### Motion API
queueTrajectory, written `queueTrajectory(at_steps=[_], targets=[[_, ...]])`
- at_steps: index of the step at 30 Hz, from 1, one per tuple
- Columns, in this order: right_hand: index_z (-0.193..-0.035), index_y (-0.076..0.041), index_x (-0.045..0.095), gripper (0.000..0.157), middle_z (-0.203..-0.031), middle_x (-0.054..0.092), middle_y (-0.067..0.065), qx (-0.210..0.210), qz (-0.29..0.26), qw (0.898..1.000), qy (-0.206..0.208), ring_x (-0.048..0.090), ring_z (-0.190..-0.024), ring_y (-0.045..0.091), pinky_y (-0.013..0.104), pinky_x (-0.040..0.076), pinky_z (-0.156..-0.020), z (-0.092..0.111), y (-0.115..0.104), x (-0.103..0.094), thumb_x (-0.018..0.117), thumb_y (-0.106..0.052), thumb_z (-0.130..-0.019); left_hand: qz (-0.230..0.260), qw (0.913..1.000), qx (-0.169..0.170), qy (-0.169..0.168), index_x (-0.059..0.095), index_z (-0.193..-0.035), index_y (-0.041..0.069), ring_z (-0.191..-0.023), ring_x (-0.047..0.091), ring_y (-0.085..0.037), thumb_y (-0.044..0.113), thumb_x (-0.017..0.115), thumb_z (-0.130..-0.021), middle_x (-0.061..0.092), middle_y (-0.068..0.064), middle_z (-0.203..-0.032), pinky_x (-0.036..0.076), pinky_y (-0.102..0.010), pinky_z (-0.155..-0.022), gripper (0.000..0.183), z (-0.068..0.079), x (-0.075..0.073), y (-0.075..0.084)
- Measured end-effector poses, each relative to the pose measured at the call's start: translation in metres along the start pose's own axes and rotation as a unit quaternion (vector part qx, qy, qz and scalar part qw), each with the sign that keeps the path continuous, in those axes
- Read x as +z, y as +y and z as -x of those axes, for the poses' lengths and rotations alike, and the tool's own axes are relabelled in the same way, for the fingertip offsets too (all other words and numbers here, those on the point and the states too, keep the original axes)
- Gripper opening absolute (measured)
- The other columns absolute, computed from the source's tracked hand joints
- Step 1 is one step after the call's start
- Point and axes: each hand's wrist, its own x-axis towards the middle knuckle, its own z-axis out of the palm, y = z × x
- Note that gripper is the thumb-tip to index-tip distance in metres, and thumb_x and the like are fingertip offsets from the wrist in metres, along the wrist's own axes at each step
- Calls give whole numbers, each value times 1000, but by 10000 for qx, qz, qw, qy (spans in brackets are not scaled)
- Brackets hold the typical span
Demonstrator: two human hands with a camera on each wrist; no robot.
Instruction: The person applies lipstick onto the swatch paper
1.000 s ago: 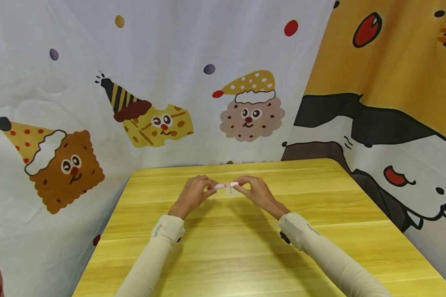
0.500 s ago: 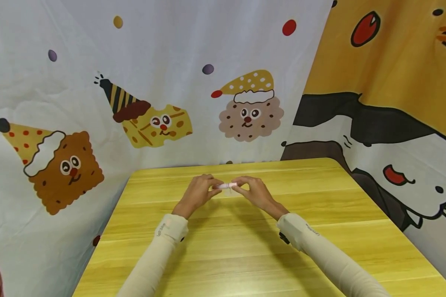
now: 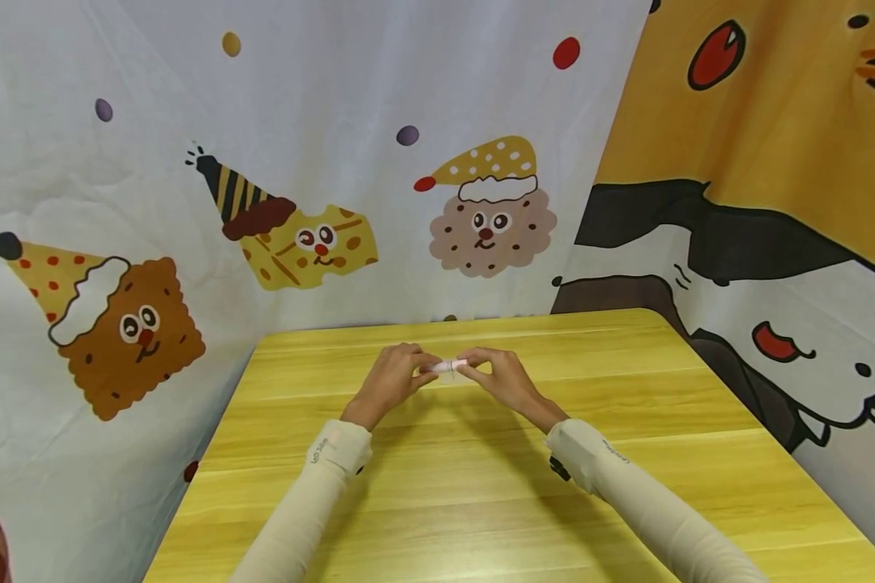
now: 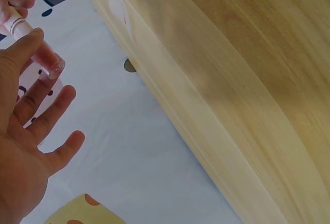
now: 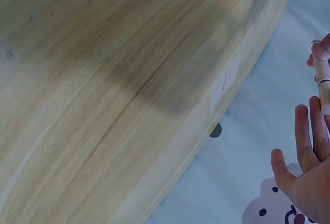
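A lip gloss tube (image 3: 448, 366) is held level between both hands above the far part of the table. My left hand (image 3: 392, 379) pinches its clear, rosy body (image 4: 47, 59) between thumb and fingers, with the other fingers spread. On the opposite end, my right hand (image 3: 509, 379) pinches the pale pink cap (image 5: 325, 96). Cap and body meet at a thin ring, with no wand showing between them. Part of the tube is covered by fingertips in each view.
A small white paper (image 5: 224, 85) with a red streak lies near the far edge of the wood-grain table (image 3: 452, 486). Just behind that edge hangs a cloth backdrop (image 3: 321, 97) printed with cartoon figures.
My left hand has moved slightly right, toward the right hand. The reddish wand seen between tube and cap a second ago has gone inside, and the two parts now meet.
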Motion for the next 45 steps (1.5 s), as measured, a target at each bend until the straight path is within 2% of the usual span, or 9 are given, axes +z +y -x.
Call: queueTrajectory(at_steps=[6,12,14,17,21,25,32,39,45], targets=[[-114,-16,80,20,-102,79,0,27,-5,10000,-50,75,-92,17,33,60,-73,1,1,-1,73,-28,-100,-184,9998,11,-13,81,-117,21,-78,64,-13,29,79,-94,69,7,-87,56,-36,-77,24,0,1,1],[-110,-17,79,21,-89,78,-3,102,75,9997,-188,75,-85,17,29,51,-58,1,1,-1,65,-32,-105,-272,9996,37,-12,81,-117,21,-79,64,-12,31,78,-95,69,7,-87,56,-36,-78,24,1,1,0],[-114,-17,78,23,-94,78,-2,80,151,9997,-148,74,-87,18,32,53,-60,1,0,-1,64,-34,-105,-282,9996,55,38,81,-117,21,-79,64,-13,30,78,-94,69,7,-88,55,-36,-78,25,2,1,0],[-122,-16,76,28,-108,77,1,-36,175,9998,-44,73,-96,19,39,59,-75,2,0,-1,69,-34,-102,-205,9996,92,171,81,-116,19,-79,64,-15,28,80,-93,70,4,-89,56,-40,-79,24,3,0,-1],[-128,-12,72,34,-118,75,4,-321,66,9995,39,71,-105,22,46,58,-89,2,0,-1,76,-26,-97,-95,9996,75,268,81,-115,17,-81,66,-17,25,82,-92,72,1,-91,56,-43,-82,24,4,-1,-2],[-127,-10,71,32,-115,75,4,-481,45,9988,75,72,-102,22,47,58,-89,2,0,-1,77,-19,-97,-69,9997,19,218,81,-116,17,-82,66,-17,25,81,-92,73,1,-93,56,-42,-81,25,4,-4,-2],[-115,-19,74,19,-106,77,-3,-187,185,9996,109,73,-93,16,42,60,-82,4,-2,-1,69,-32,-102,-13,9998,30,198,81,-117,18,-81,65,-16,26,80,-93,72,1,-94,56,-38,-76,25,5,-4,-2],[-123,-20,75,28,-106,78,-1,-228,326,9991,173,73,-80,16,31,54,-62,6,-2,-2,76,-32,-98,-124,9997,52,203,81,-116,18,-80,64,-16,27,80,-93,71,1,-92,55,-38,-75,25,5,-3,-2],[-119,-15,77,26,-106,77,2,-551,215,9980,205,74,-97,22,40,59,-82,6,-1,-3,79,-22,-95,0,9999,-69,158,81,-116,18,-82,65,-17,24,82,-92,72,0,-94,56,-43,-81,25,7,-6,0]])
